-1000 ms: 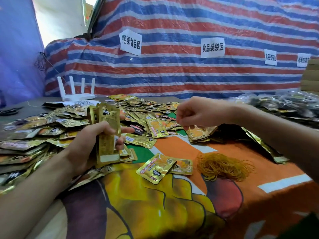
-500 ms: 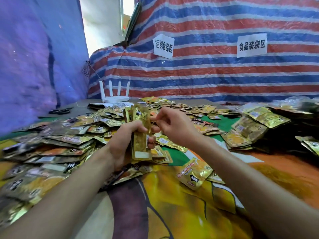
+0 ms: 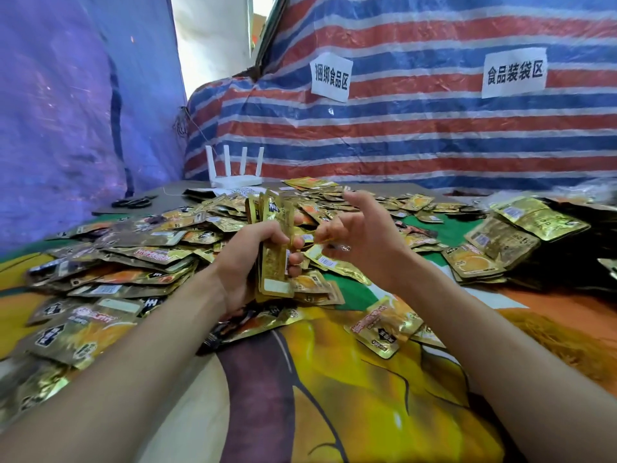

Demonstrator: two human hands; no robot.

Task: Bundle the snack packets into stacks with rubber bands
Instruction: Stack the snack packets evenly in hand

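One upright packet stack (image 3: 277, 212), long axis vertical, within curled left-hand fingers (image 3: 263, 233); right-hand fingers (image 3: 329, 228) half-spread, hold unclear.

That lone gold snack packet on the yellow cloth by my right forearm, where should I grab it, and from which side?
Pinch the sealed near edge of the lone packet, coming down from your side. It lies flat with that edge free on the cloth, while its right side rests on a second packet, so gripping there would probably lift both.
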